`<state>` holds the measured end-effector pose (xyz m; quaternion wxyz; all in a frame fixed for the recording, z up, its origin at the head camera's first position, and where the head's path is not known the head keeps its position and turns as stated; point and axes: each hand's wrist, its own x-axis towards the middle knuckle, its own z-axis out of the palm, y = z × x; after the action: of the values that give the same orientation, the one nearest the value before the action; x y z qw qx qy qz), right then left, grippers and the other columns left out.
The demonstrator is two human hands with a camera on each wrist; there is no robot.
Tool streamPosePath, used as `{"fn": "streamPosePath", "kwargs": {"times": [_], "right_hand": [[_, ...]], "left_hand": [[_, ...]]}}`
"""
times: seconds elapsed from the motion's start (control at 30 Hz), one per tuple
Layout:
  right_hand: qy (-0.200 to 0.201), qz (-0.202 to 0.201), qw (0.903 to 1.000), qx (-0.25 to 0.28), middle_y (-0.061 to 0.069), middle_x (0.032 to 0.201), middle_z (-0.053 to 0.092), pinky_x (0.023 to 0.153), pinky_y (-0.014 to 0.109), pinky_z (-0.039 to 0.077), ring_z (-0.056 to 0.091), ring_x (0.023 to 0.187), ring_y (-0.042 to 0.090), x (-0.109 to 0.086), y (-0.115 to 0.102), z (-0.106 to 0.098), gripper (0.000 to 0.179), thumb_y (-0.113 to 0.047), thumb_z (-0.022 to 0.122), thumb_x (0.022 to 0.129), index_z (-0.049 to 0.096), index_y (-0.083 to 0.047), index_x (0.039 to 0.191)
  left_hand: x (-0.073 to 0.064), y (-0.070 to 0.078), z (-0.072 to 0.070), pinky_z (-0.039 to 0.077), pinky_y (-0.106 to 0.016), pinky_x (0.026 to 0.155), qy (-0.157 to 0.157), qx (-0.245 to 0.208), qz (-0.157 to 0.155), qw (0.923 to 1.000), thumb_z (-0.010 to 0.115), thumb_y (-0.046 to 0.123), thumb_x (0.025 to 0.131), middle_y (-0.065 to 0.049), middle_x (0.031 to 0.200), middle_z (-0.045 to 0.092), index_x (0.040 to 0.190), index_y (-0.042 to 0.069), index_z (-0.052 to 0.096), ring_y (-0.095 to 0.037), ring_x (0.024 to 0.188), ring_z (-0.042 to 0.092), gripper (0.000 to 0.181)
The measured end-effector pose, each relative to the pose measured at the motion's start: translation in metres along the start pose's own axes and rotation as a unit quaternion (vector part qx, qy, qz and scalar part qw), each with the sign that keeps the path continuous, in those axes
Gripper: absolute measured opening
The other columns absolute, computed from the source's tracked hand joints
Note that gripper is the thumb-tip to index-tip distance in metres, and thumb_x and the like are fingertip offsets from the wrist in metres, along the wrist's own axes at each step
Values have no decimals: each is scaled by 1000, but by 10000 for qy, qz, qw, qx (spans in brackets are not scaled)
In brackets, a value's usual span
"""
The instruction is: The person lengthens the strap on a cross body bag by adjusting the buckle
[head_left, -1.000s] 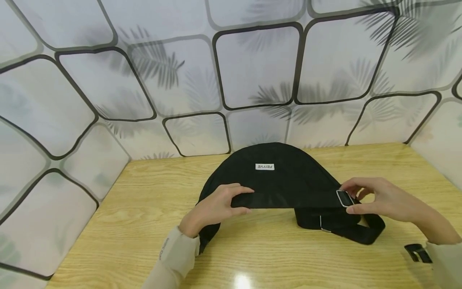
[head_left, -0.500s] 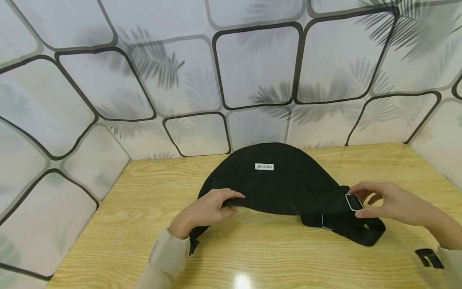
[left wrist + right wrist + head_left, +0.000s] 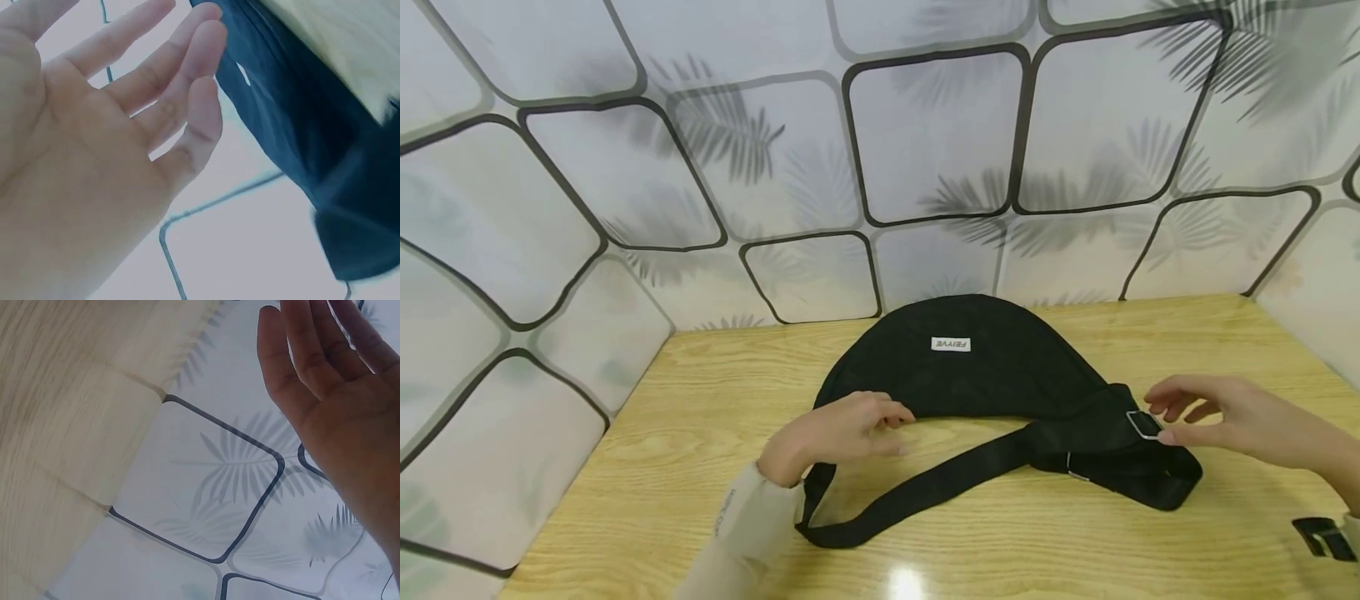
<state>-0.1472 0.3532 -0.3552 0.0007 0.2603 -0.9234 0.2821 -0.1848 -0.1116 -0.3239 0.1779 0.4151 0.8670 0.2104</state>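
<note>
A black half-moon sling bag [image 3: 977,375] with a small white label [image 3: 951,344] lies on the wooden table, its curved edge toward the wall. My left hand [image 3: 850,433] hovers over the bag's left end, fingers loosely bent and nothing in them; the left wrist view shows the same bare palm [image 3: 94,144] beside the dark fabric [image 3: 294,112]. Below it the black strap [image 3: 925,490] loops across the table. At the right end, my right hand [image 3: 1232,421] has its thumb tip right at a metal slider buckle [image 3: 1144,425], and its fingers are relaxed.
A second metal slider [image 3: 1077,468] sits on the folded strap under the bag's right end. Near the right sleeve lies a black plastic buckle piece [image 3: 1324,539]. Patterned cloth [image 3: 940,142] stands behind the table [image 3: 715,417] and at both sides.
The left hand has let go of the strap, which has dropped into a loop on the table. The right hand has loosened from the slider buckle and shifted slightly right.
</note>
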Motion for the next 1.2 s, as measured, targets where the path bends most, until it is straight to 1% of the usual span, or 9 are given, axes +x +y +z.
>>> {"fn": "streamPosePath", "kwargs": {"times": [0.17,0.37,0.47,0.6,0.67,0.77,0.9,1.07,1.2], "right_hand": [[150,-250,9995,-77,-24,100,63,65,23,50,60,83,-2,-6,3,-5,26,4,80,82,69,-5,104],[-291,-333,9988,207,-17,96,64,63,25,50,61,83,-2,-10,5,-7,24,7,76,86,70,-11,100],[-403,-454,9973,407,-14,96,65,63,25,51,62,82,1,-13,7,-5,25,9,75,85,69,-10,100],[-602,-428,9952,637,-15,94,65,62,25,51,62,80,2,-14,10,-2,23,10,74,86,69,-6,101],[-759,-380,9939,698,-16,93,66,61,25,50,62,79,2,-15,12,-1,20,9,73,87,69,-4,101],[-1014,-414,9897,923,-15,94,67,59,26,48,62,81,2,-15,13,0,18,9,70,89,69,-1,103],[-1141,-585,9848,1173,-12,96,67,58,26,45,63,82,3,-16,13,3,21,11,69,89,70,-4,103],[-1380,-614,9777,1457,-8,95,66,58,28,47,62,81,7,-17,10,8,22,10,67,91,70,-9,102],[-1619,-409,9724,1630,-13,96,66,59,28,50,62,81,6,-15,6,14,17,6,68,92,70,-8,101]], "left_hand": [[19,15,1,51,-29,87,51,-21,187,9998,65,19,102,-14,115,65,131,-2,65,-26,103,62,36],[43,29,9,50,-25,86,-15,7,276,9996,63,18,103,-10,115,66,131,1,65,-19,102,62,33],[55,31,14,49,-23,85,-65,28,294,9995,64,18,103,-7,112,67,130,2,66,-16,97,62,31],[70,32,22,48,-20,83,-174,38,304,9994,64,21,103,-6,111,66,130,3,66,-12,94,60,33],[76,33,26,48,-19,84,-235,25,262,9994,64,23,103,-7,114,66,131,3,65,-12,96,61,35],[85,34,33,47,-18,89,-306,-61,145,9994,64,25,103,-8,122,65,136,4,62,-13,106,62,40],[96,37,41,46,-18,93,-421,-206,43,9989,64,26,103,-10,130,64,143,3,55,-14,117,61,47],[108,42,49,46,-15,90,-649,-96,135,9978,65,27,103,-9,125,67,145,3,52,-10,109,63,50],[114,46,53,45,-13,83,-622,60,166,9979,68,26,100,-3,112,69,134,4,61,-5,97,62,40]]}}
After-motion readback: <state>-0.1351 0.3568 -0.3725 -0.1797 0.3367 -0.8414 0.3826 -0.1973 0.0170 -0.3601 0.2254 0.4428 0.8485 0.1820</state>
